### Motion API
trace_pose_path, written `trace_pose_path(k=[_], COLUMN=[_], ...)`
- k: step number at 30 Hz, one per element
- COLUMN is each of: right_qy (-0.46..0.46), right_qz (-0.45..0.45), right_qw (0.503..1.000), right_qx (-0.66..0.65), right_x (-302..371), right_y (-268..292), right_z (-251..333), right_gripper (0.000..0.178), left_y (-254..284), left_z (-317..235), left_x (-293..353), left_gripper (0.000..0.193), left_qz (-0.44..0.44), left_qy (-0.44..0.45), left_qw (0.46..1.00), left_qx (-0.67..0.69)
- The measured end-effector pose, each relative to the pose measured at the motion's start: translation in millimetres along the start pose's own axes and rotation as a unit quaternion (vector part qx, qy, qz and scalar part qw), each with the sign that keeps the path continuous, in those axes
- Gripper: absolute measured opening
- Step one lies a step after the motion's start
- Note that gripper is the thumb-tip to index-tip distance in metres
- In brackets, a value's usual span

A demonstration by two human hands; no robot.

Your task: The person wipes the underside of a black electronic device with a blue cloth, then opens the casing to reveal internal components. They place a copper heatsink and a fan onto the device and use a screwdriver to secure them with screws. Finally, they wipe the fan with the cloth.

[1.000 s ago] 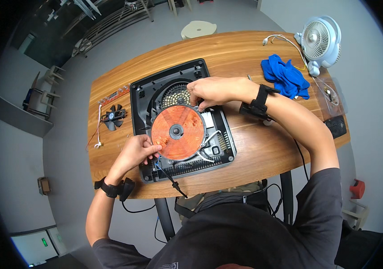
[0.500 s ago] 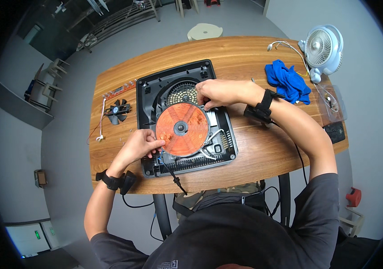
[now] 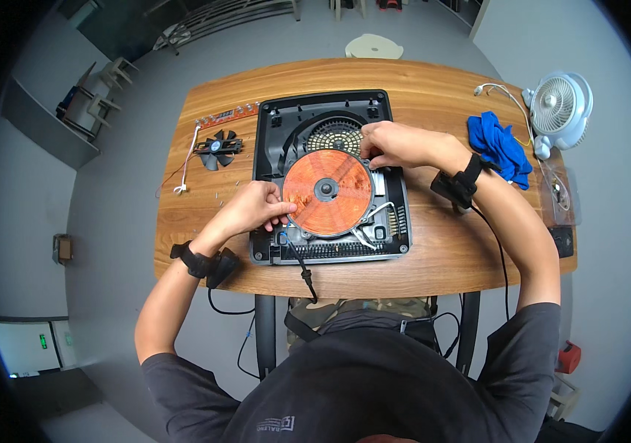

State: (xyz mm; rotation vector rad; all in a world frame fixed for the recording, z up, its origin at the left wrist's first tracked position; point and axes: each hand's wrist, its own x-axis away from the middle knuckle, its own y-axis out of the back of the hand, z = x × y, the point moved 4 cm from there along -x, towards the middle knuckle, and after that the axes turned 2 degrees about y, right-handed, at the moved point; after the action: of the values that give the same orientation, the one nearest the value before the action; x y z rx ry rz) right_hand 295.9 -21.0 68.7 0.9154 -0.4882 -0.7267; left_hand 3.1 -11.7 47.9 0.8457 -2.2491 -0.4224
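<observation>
A round copper induction coil [image 3: 336, 171] with a dark centre hub lies inside the black open housing [image 3: 272, 136] of an induction cooker. At the coil's left edge, my left hand [image 3: 254, 207] grips the rim between thumb and fingers. My right hand [image 3: 398, 145] is closed at the coil's upper right edge, its fingertips partly hidden. White leads [image 3: 382, 209] run out from the coil's right side. A black power cord [image 3: 305, 274] comes out of the housing's near edge and hangs over the table edge. Behind the coil shows a round vent grille [image 3: 334, 136].
Left of the housing lie a small black fan [image 3: 217, 150] and an orange circuit board [image 3: 228, 116] with a wire. To the right are a blue cloth [image 3: 498, 150], a white desk fan [image 3: 559, 105], a clear plastic tray [image 3: 560, 196] and a dark flat object [image 3: 563, 241].
The whole view has shifted, so the table appears farther right and the housing slightly higher. Both hands keep to the coil's edge, with little visible movement against it.
</observation>
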Motion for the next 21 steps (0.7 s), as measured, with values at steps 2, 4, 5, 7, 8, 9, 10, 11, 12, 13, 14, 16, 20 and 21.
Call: trace_pose_path(k=[2,4,5,7,8,9,10,11,12,13,14,16,20,21], right_qy=[-0.013,0.003,0.014,0.005,0.003,0.001,0.008,0.002,-0.01,-0.022,-0.018,-0.022,-0.034,-0.038], right_qz=[0.002,0.002,0.002,0.0,-0.002,-0.004,-0.008,-0.005,0.003,0.011,0.004,0.004,0.003,0.005], right_qw=[1.0,1.0,1.0,1.0,1.0,1.0,1.0,1.0,1.0,0.999,0.999,0.999,0.998,0.998], right_qx=[0.0,0.01,0.015,0.013,0.009,0.006,0.014,0.018,0.021,0.023,0.029,0.037,0.044,0.041], right_x=[0.7,-0.6,-2.2,-0.7,-1.7,-1.9,-1.2,-1.0,-1.4,-1.1,1.0,1.6,2.5,2.4], right_y=[1.1,0.8,0.2,-1.2,-0.9,-0.9,-3.6,-2.4,-1.2,-0.4,0.0,2.2,2.3,3.8], right_z=[2.7,1.5,0.1,-1.9,-1.2,-1.1,-6.5,-4.2,-1.1,1.6,1.5,5.9,7.7,8.9], right_gripper=[0.017,0.017,0.018,0.02,0.02,0.02,0.021,0.02,0.02,0.02,0.02,0.022,0.023,0.023], left_y=[0.2,2.7,3.1,1.1,0.8,0.2,0.0,-0.4,-0.5,-1.0,-1.5,-0.3,0.8,5.0], left_z=[-0.9,-1.0,-1.6,-1.6,4.4,8.8,8.7,7.8,8.2,3.2,1.9,-0.2,-1.6,-3.8], left_x=[-0.2,1.4,2.5,-0.2,-3.7,-4.2,-4.3,-3.7,-3.2,1.1,3.2,5.5,14.9,19.8], left_gripper=[0.031,0.029,0.029,0.031,0.031,0.031,0.03,0.03,0.03,0.031,0.033,0.042,0.046,0.045], left_qz=[0.006,0.011,0.012,0.013,0.016,0.016,0.012,0.007,-0.003,-0.014,-0.029,-0.019,-0.035,-0.045], left_qy=[-0.003,-0.002,-0.003,-0.003,-0.009,-0.007,-0.015,-0.024,-0.032,-0.034,-0.039,-0.021,-0.04,-0.042], left_qw=[1.0,1.0,1.0,1.0,1.0,1.0,1.0,1.0,0.999,0.999,0.999,1.0,0.999,0.998], left_qx=[0.001,-0.007,-0.004,0.002,0.011,0.014,0.013,0.013,0.017,0.032,0.023,-0.003,-0.002,0.014])
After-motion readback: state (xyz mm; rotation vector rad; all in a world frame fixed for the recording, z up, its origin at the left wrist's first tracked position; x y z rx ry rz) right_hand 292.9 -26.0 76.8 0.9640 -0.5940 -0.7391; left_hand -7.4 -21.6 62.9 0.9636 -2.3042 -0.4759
